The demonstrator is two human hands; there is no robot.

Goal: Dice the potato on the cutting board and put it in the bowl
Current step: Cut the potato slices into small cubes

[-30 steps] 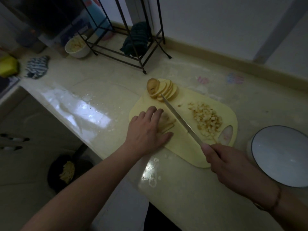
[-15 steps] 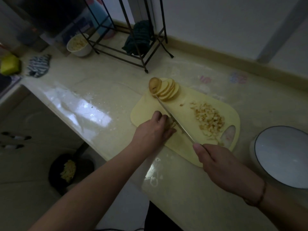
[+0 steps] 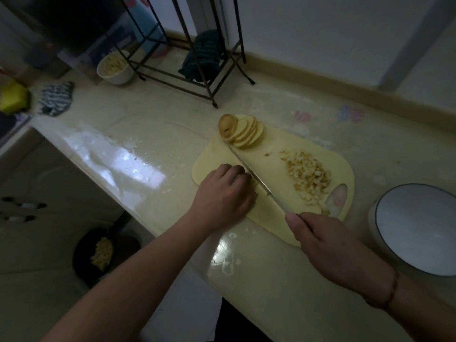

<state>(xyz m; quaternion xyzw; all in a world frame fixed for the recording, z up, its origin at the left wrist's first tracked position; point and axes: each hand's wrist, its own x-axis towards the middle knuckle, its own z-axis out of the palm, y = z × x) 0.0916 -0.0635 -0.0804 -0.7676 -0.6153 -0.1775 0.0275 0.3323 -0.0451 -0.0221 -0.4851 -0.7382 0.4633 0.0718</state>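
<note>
left hand (image 3: 223, 196): I see it knuckles-up on the near-left part of the cutting board (image 3: 271, 213), fingers curled down over something. I take it for potato strips, but they're hidden under the hand, so I can't confirm what it's pinning.
right hand (image 3: 330, 245): wrapped around the knife handle at the board's near edge, forefinger out toward the blade. Bracelet (image 3: 392, 290) on that wrist.
knife (image 3: 256, 180): blade runs diagonally from the right hand up toward the slices, lying right along the left hand's fingertips. I can't tell if the edge is down on the board.
potato slices (image 3: 243, 132): fanned stack at the board's far corner, skin-on end piece at its left. Knife tip ends just beside them.
diced potato (image 3: 308, 175): loose pile on the right half of the board, near the handle hole.
bowl (image 3: 417, 228): white with dark rim, on the counter (image 3: 148, 124) right of the board, apart from it. From here I see no potato in it.
small bowl (image 3: 114, 67): far left by the wire rack (image 3: 187, 45), pale pieces inside.
rack contents: dark green cloth (image 3: 203, 58) on its lower level.
counter far left: striped cloth (image 3: 56, 98), yellow sponge (image 3: 13, 97).
floor: dark pan (image 3: 106, 253) below the counter edge with yellowish scraps in it.
</note>
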